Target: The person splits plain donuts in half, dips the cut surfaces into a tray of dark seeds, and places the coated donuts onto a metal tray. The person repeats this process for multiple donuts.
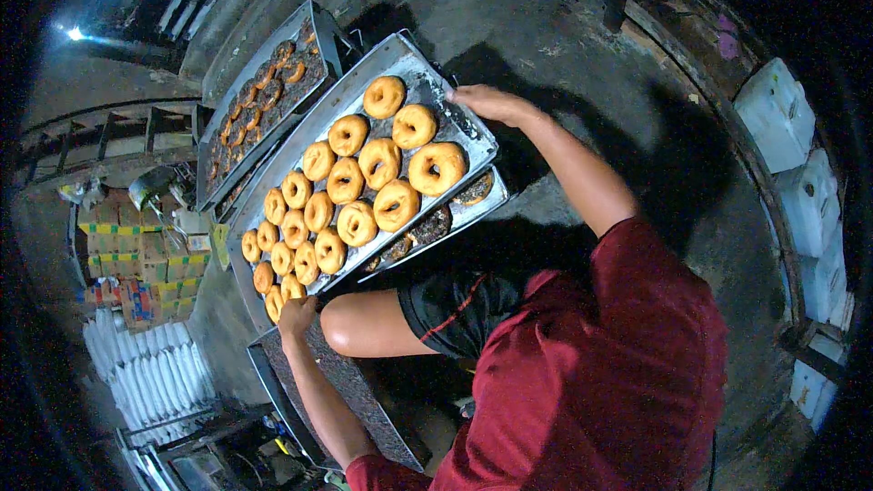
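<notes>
Lengthwise, the tray points forward and rightward, left fingers and right fingers closed on its rim.

Right hand: up at the top it goes, the right hand closed in a grip, back of the hand on show, thumb hard to make out!
Right forearm: bare and stretched well out, the right forearm slanting up and leftward from a short dark-red sleeve.
Left hand: much lower, the left hand clenched too, knuckles up, fingertips hidden from us!
Left forearm: what a steep line, the left forearm rising from the bottom edge, wrist nearly straight.
Knee: in between, one bent bare knee, just beside the left hand.
Spread: hands well apart, both firmly working!
</notes>
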The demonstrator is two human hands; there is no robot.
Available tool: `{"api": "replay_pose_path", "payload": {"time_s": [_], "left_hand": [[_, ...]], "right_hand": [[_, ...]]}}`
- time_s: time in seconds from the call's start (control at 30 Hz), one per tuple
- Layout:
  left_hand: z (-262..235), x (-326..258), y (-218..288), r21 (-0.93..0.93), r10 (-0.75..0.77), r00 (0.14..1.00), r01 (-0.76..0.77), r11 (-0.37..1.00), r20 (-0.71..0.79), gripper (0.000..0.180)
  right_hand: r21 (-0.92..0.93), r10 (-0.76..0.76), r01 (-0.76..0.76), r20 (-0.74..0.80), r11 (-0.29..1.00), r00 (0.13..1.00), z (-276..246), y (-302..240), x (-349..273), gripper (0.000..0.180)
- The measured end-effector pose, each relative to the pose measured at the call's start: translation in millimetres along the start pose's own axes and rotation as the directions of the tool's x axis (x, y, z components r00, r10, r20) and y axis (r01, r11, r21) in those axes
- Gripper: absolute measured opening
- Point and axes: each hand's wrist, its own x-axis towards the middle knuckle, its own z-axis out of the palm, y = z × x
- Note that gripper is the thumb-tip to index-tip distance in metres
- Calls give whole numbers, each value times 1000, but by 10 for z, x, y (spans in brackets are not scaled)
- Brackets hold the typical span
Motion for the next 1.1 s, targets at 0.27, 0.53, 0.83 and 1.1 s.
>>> {"api": "replay_pose_path", "payload": {"time_s": [0.27,0.53,0.83,1.1], "left_hand": [[-7,16,46,-26,74,997,-75,997,-37,43],[46,-57,14,-151,78,994,-88,985,-72,42],[154,-346,-7,-320,49,983,-104,942,-175,40],[224,-386,57,-408,-6,963,-109,906,-270,49]], "right_hand": [[172,66,-24,-243,985,968,98,1829,615,46],[258,-119,309,-561,915,819,824,2402,701,44],[150,-205,330,-533,932,821,341,671,124,27],[-241,-265,231,-122,943,956,209,-377,-61,68]]}}
